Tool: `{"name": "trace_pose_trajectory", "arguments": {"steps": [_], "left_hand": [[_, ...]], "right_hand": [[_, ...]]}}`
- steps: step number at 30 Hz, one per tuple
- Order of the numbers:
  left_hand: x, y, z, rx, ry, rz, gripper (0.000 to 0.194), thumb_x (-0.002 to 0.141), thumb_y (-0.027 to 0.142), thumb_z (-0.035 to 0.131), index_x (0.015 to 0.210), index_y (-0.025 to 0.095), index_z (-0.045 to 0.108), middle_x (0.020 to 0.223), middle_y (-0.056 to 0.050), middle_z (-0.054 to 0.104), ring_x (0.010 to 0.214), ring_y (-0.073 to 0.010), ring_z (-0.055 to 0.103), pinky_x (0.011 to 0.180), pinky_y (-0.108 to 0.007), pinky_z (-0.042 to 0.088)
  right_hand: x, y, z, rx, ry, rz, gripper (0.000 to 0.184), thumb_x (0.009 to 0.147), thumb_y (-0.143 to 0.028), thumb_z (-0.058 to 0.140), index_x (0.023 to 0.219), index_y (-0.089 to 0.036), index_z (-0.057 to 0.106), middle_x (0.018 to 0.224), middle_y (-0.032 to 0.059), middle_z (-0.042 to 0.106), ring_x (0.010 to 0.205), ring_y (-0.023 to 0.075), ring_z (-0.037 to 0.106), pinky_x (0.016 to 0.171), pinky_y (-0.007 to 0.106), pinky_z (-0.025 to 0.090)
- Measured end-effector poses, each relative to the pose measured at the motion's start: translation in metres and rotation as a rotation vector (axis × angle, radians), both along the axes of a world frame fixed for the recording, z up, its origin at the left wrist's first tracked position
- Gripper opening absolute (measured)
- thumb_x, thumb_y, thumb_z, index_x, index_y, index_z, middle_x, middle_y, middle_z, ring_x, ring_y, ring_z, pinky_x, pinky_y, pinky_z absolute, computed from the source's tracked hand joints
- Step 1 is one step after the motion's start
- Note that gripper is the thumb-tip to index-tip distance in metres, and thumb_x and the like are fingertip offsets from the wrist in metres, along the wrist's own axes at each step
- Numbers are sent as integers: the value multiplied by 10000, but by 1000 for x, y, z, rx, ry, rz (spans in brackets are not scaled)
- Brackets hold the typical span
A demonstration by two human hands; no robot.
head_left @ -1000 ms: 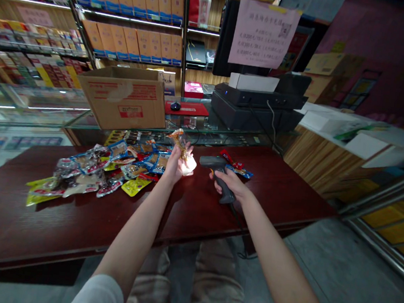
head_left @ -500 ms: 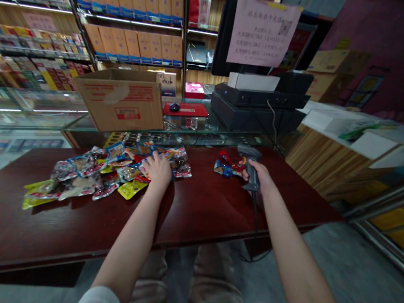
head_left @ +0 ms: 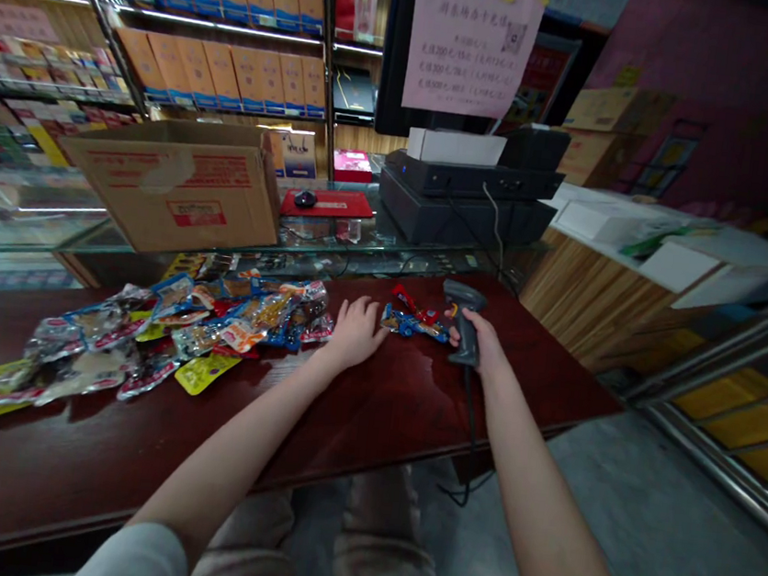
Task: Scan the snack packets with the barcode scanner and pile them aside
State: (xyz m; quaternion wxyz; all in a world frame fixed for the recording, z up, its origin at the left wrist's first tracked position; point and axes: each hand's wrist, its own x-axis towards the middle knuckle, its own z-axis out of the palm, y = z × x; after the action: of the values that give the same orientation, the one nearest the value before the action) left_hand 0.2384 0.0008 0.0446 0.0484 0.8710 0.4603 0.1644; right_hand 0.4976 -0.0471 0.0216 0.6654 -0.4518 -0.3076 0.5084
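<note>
My right hand (head_left: 482,336) is wrapped around the handle of a grey barcode scanner (head_left: 466,330), whose cable drops past the table edge. My left hand (head_left: 356,329) lies palm down over the dark red table, fingers stretched out, and nothing shows in it. Just right of its fingertips are a few small snack packets (head_left: 414,321), blue and red, close to the scanner. To its left spreads a large heap of snack packets (head_left: 242,313) in clear, blue and yellow wrappers. A yellow packet (head_left: 204,373) sits at the heap's front edge.
An open cardboard box (head_left: 186,196) stands on the glass counter (head_left: 319,253) behind the heap. Right of it are a mouse (head_left: 305,198) on a red mat, a monitor with a paper sign (head_left: 470,48), and a black cash drawer (head_left: 461,218). Metal railing (head_left: 720,437) runs at right.
My left hand has moved right, off the snack heap to beside the small group of packets. My right hand still holds the scanner. The view has shifted somewhat to the right.
</note>
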Motion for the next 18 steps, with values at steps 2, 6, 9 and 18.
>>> {"name": "trace_pose_trajectory", "arguments": {"steps": [2, 6, 9, 18], "left_hand": [[20, 7, -4, -114, 27, -88, 642, 917, 396, 549, 1478, 125, 395, 1568, -184, 368, 1447, -290, 358, 1203, -487, 243], [39, 19, -10, -161, 115, -138, 549, 937, 381, 524, 1446, 191, 450, 1551, -140, 409, 1401, -313, 409, 1116, -494, 359], [39, 19, -8, -70, 190, -143, 440, 970, 417, 465, 1319, 172, 572, 1369, -152, 575, 1272, -325, 520, 1016, -475, 431], [-3, 36, 4, -304, -248, 83, 523, 993, 530, 365, 877, 142, 695, 873, -136, 725, 923, -265, 698, 859, -376, 509]], "right_hand": [[1, -1, -2, -4, -26, 19, 237, 789, -373, 668, 885, -156, 660, 650, 28, 657, 430, 96, 486, 386, 221, 418], [0, -3, -2, -41, -37, 37, 266, 800, -389, 649, 855, -130, 675, 513, 4, 564, 415, 107, 474, 407, 229, 430], [-1, -3, -1, -65, -42, 35, 249, 810, -365, 632, 854, -125, 680, 500, 9, 563, 419, 111, 477, 410, 229, 428], [-2, -6, -3, -53, -72, 54, 287, 782, -404, 651, 882, -135, 664, 484, -6, 545, 420, 118, 479, 410, 226, 405]]}}
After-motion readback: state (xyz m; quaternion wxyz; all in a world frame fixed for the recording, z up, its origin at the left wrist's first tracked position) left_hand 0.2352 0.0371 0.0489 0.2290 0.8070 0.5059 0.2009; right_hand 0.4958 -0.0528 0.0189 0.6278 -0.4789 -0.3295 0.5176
